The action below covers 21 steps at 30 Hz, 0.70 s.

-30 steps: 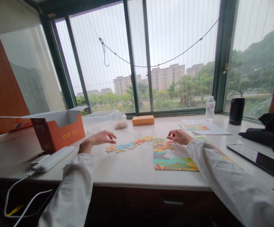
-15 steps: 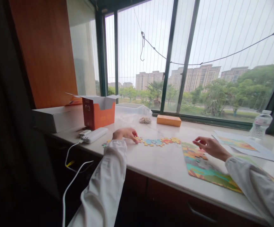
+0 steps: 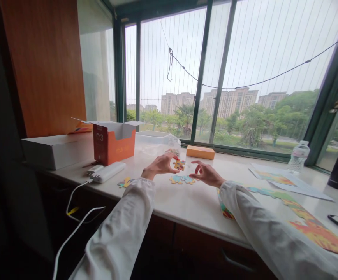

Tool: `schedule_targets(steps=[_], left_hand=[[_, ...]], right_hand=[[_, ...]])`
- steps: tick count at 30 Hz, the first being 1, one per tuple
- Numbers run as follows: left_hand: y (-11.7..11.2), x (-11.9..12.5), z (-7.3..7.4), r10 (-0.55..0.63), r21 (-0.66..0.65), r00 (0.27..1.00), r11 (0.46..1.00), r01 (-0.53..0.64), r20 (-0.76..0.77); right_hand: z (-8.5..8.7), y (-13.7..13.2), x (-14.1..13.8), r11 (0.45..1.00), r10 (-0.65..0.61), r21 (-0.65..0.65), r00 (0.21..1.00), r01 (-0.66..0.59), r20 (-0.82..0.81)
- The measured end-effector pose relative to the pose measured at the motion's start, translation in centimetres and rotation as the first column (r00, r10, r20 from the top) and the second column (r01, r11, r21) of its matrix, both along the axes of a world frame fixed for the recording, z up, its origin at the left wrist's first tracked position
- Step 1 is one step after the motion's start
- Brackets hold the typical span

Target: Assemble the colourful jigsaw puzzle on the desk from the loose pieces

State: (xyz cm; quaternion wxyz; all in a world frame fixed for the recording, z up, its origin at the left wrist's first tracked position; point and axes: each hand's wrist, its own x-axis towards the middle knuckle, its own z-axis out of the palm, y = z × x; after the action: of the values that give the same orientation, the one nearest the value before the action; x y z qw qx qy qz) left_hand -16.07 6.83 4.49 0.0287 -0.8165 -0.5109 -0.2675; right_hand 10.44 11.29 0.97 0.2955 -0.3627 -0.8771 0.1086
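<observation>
Both hands have drawn in toward each other over the middle of the marble windowsill (image 3: 157,202), and the long run of jigsaw pieces has broken into separate groups. Nearest, white sleeves (image 3: 122,221) cover both forearms, and a white cable (image 3: 78,217) hangs off the sill's near edge at left. A finished puzzle section (image 3: 312,229) lies at right, partly under the right sleeve. Just beyond, a short joined strip of pieces (image 3: 182,179) sits below the gap between the hands, and a smaller group (image 3: 125,182) lies off to the left. The left hand (image 3: 160,164) curves around a small joined cluster (image 3: 179,165), its fingertips at the cluster's edge; whether they pinch it, I cannot tell. The right hand (image 3: 206,174) holds nothing, with thumb and forefinger parted just beside the cluster. Farther off stand an orange carton (image 3: 113,142), a small orange box (image 3: 200,152) and a water bottle (image 3: 298,156).
</observation>
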Motion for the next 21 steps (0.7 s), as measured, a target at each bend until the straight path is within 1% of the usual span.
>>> schedule_targets(steps=[3, 6, 9, 11, 13, 15, 17, 19, 21], left_hand=[[-0.4, 2.2, 0.7, -0.06, 0.042, 0.997, 0.997, 0.062, -0.055], [-0.5, 5.1, 1.4, -0.12, 0.082, 0.99, 0.989, 0.127, -0.08], [0.0, 9.0, 2.0, -0.152, 0.108, 0.985, 0.981, 0.16, -0.079], [0.5, 12.3, 2.2, -0.171, 0.118, 0.982, 0.977, 0.18, -0.086], [1.0, 15.8, 2.3, -0.182, 0.118, 0.978, 0.974, 0.193, -0.1], [1.4, 19.2, 1.9, -0.198, 0.109, 0.974, 0.972, 0.21, -0.114], [1.8, 22.1, 1.0, -0.233, 0.093, 0.965, 0.965, 0.245, -0.12], [2.2, 24.1, -0.4, -0.275, 0.048, 0.953, 0.958, 0.283, -0.124], [2.7, 25.1, -1.8, -0.335, -0.023, 0.93, 0.942, 0.335, -0.15]], right_hand=[[0.6, 0.1, 0.3, 1.0, 0.017, 0.012, 0.999, -0.016, -0.034], [1.1, -0.1, 2.6, 1.0, 0.013, 0.025, 0.999, -0.012, -0.044], [1.7, -0.2, 6.6, 1.0, -0.004, 0.022, 0.999, 0.005, -0.054], [2.2, -0.3, 10.0, 1.0, -0.002, 0.004, 0.998, 0.002, -0.056], [2.5, -0.5, 13.7, 0.999, -0.007, -0.042, 0.998, 0.004, -0.064], [2.4, -0.7, 17.3, 0.994, -0.024, -0.104, 0.997, 0.016, -0.072], [1.9, -1.0, 20.6, 0.986, -0.049, -0.162, 0.997, 0.038, -0.064], [1.0, -1.0, 23.2, 0.974, -0.079, -0.213, 0.996, 0.071, -0.029], [0.1, -0.6, 24.9, 0.958, -0.1, -0.266, 0.994, 0.108, 0.043]])
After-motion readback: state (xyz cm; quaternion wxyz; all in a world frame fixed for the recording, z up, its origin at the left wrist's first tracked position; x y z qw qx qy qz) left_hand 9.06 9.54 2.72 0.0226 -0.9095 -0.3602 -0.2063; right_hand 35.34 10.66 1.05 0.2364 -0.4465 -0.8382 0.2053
